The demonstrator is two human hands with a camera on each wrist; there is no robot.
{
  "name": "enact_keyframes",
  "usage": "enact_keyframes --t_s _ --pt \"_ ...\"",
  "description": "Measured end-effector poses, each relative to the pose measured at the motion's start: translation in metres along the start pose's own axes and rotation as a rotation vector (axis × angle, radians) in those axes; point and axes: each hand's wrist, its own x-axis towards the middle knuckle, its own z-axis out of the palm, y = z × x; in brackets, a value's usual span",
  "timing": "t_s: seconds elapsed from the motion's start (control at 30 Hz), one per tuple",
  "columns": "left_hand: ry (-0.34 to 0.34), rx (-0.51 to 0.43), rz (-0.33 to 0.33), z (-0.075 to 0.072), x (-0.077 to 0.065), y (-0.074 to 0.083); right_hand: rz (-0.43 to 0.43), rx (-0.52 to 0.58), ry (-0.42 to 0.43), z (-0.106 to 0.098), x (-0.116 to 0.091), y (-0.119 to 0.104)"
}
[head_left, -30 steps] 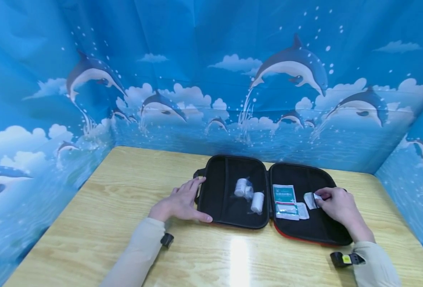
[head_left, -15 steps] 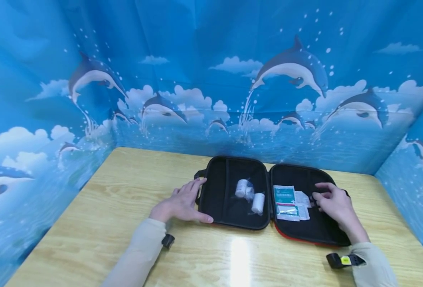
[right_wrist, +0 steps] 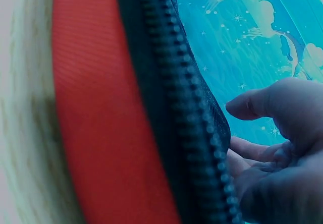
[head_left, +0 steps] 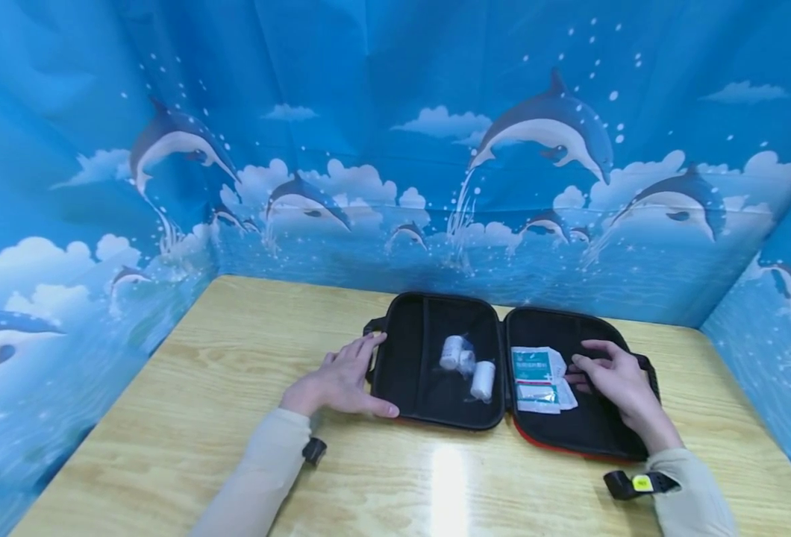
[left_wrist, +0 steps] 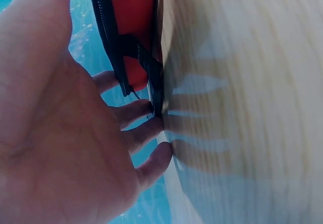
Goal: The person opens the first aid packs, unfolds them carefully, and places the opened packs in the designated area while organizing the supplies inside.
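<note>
A black-lined zip case point(head_left: 395, 358) lies unfolded on the table. My left hand point(head_left: 348, 384) rests at its left edge, fingers spread by the black handle point(left_wrist: 157, 85) and thumb at the front corner. Over the right half, my right hand point(head_left: 617, 384) has its fingertips close to the right side of a small group of flat packets. Among these are a green-and-white packet point(head_left: 532, 364), a smaller green-and-white one point(head_left: 536, 397) and a white packet point(head_left: 558, 364) partly covered. In the right wrist view, thumb and fingers stand apart; the case edge hides some fingertips.
White rolls in clear wrap, one at the back point(head_left: 452, 352) and one nearer the hinge point(head_left: 482, 380), lie in the case's left half. The wooden table point(head_left: 268, 321) meets a blue dolphin-print curtain point(head_left: 369, 246) behind the case.
My right hand has moved left with a small white packet, which now lies up against the other packets, and the fingers have loosened. The left hand stays in place.
</note>
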Motion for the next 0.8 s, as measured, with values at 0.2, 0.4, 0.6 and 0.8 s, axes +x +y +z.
enact_keyframes --t_s 0.2,0.4,0.6,0.8 --pt "0.004 0.001 0.001 0.000 0.001 0.001 -0.016 0.005 -0.021 -0.002 0.000 0.000" --pt "0.006 -0.006 -0.001 0.001 0.002 0.000 -0.038 -0.098 0.004 -0.008 -0.005 0.002" --pt "0.010 0.002 -0.008 0.003 0.001 -0.003 -0.077 -0.157 0.037 -0.012 -0.012 0.005" --pt "0.003 -0.008 -0.011 0.003 -0.004 -0.002 -0.095 -0.241 0.082 -0.013 -0.020 0.007"
